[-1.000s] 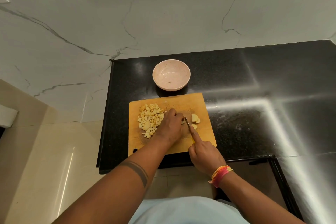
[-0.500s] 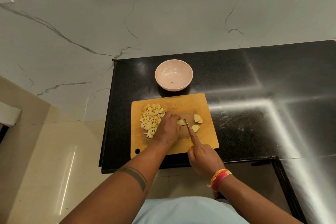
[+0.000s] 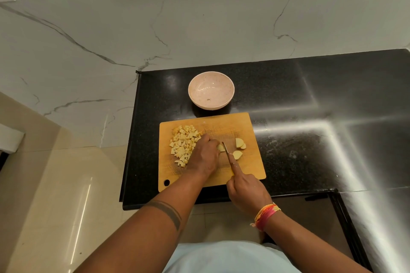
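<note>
The board lies on the bench, near its front edge. At the left of the board sits a pile of cubes; this portion of the dicing is done.

The left hand rests just right of the pile, fingers curled down over a held slice and pinning it to the board. Behind the board stands a bowl, holding no cubes yet.

The knife meets the held slice on its right side, point away from the person. The right hand is clenched round the handle, forefinger laid along the spine.

Right of the blade lie the loose slices, uncut.

Status: judged well past half. Left to do: dice the held slice, dice the loose slices, and probably move all the cubes to the bowl.
</note>
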Demonstrator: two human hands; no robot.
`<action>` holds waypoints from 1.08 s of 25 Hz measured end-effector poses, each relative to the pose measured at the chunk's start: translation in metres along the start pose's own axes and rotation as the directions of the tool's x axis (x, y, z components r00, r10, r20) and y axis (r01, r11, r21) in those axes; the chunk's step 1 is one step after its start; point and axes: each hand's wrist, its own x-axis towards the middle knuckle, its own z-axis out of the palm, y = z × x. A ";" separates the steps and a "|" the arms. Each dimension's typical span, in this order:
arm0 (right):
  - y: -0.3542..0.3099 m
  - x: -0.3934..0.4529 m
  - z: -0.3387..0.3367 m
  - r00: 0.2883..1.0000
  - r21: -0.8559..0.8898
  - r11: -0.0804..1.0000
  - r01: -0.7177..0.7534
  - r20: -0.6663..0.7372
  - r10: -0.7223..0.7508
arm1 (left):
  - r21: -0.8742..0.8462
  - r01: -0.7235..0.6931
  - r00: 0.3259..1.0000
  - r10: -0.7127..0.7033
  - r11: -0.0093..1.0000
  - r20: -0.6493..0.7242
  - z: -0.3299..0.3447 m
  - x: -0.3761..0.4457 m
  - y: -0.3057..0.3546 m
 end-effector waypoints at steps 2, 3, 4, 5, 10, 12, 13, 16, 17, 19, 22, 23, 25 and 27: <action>-0.005 0.004 0.005 1.000 -0.003 1.000 0.004 0.004 -0.004 | -0.008 0.012 1.000 -0.012 1.000 -0.001 0.000 0.000 0.000; -0.007 0.007 0.006 1.000 -0.007 1.000 0.004 0.005 -0.004 | -0.011 0.018 1.000 -0.018 1.000 -0.005 0.000 -0.001 0.001; -0.009 0.011 0.007 1.000 -0.019 1.000 0.004 0.007 -0.004 | -0.009 0.018 1.000 -0.018 1.000 -0.012 0.000 -0.001 0.002; -0.010 0.016 0.008 1.000 -0.035 0.999 0.004 0.013 -0.004 | -0.013 0.015 1.000 -0.015 1.000 -0.023 -0.001 -0.001 0.001; -0.009 0.015 0.011 0.998 -0.137 0.991 0.014 0.066 -0.005 | 0.018 -0.052 0.999 0.052 0.998 -0.010 -0.004 0.000 0.001; -0.005 0.002 0.017 0.998 -0.167 0.986 0.016 0.064 -0.005 | 0.010 -0.037 0.999 0.038 0.999 -0.023 -0.001 0.000 -0.001; -0.002 -0.006 0.020 0.998 -0.176 0.984 0.017 0.066 -0.006 | 0.013 -0.033 0.998 0.034 0.999 -0.046 -0.002 -0.001 -0.001; 0.009 -0.026 0.023 0.996 -0.153 0.988 0.017 0.092 -0.003 | -0.016 -0.045 0.996 0.044 0.999 -0.077 0.002 -0.001 -0.002; 0.011 -0.029 0.022 0.996 -0.131 0.991 0.012 0.090 0.000 | -0.019 -0.052 0.995 0.051 0.998 -0.081 0.000 -0.003 -0.002; 0.010 -0.026 0.017 0.998 -0.095 0.995 0.011 0.065 -0.005 | -0.059 -0.025 0.997 0.021 0.998 -0.068 0.001 -0.004 -0.005; 0.000 -0.008 0.015 0.999 -0.060 0.998 0.028 0.017 -0.027 | -0.084 0.016 0.998 -0.021 0.996 -0.061 0.006 -0.007 -0.009; -0.004 0.000 0.016 0.999 -0.063 0.998 0.032 0.008 -0.031 | -0.088 0.028 0.998 -0.033 0.996 -0.061 0.006 -0.007 -0.009; -0.009 0.014 0.017 1.000 -0.079 0.997 0.022 0.010 -0.021 | -0.099 0.041 0.996 -0.048 0.994 -0.069 0.006 -0.006 -0.008; -0.012 0.024 0.017 1.000 -0.084 0.996 0.016 0.025 -0.014 | -0.104 0.047 0.997 -0.054 0.993 -0.063 0.004 -0.004 -0.006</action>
